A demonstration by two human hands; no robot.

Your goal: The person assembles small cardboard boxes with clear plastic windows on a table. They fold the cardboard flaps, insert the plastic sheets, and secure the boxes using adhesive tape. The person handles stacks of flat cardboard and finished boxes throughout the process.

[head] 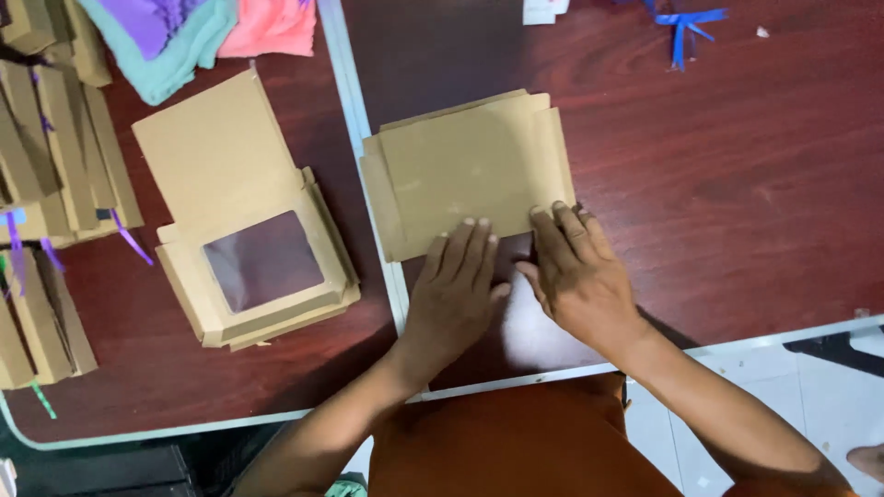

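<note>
A flat brown cardboard box blank (pixel 470 170) lies on the dark red table (pixel 737 166), its folded flaps showing at the left and right edges. My left hand (pixel 456 290) lies flat with its fingertips pressing the blank's near edge. Beside it, my right hand (pixel 575 271) presses the near right corner, fingers spread. Between the two hands a clear window panel (pixel 516 267) shows faintly. Neither hand grips anything.
To the left lies an unfolded brown box with a clear window (pixel 262 262). Stacks of folded brown boxes (pixel 55 156) with purple ribbons fill the far left. Folded coloured cloths (pixel 203 28) sit at the top left. A blue ribbon (pixel 686 28) lies at the top right.
</note>
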